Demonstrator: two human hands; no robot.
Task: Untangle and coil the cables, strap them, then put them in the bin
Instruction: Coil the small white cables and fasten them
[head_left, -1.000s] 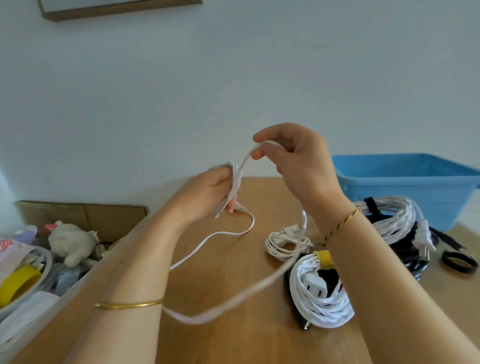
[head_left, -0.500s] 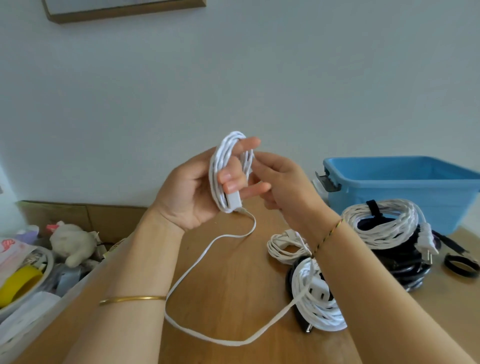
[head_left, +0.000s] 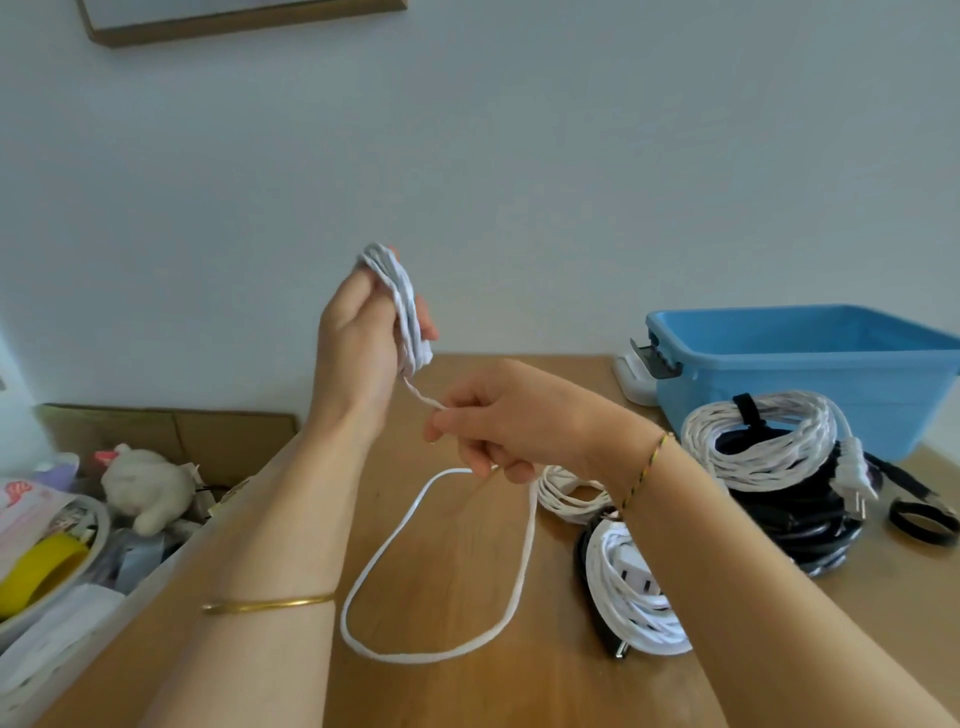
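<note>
My left hand (head_left: 358, 332) is raised above the table and holds a small coil of flat white cable (head_left: 405, 306) wound round its fingers. My right hand (head_left: 498, 421) sits lower and to the right, pinching the same cable just below the coil. The loose tail of the cable (head_left: 431, 571) hangs down and lies in a wide loop on the wooden table (head_left: 467, 686). The blue bin (head_left: 800, 364) stands at the back right.
A strapped white twisted coil (head_left: 763, 441) rests on a black cable bundle (head_left: 800, 525) before the bin. Two more white coils (head_left: 634, 597) lie under my right forearm. A black strap ring (head_left: 922, 519) lies far right. A box of clutter (head_left: 78, 545) sits left of the table.
My left hand has lifted and turned with the coil. My right hand has dropped away from the coil and pulled the cable down, and the slack loop on the table has shrunk.
</note>
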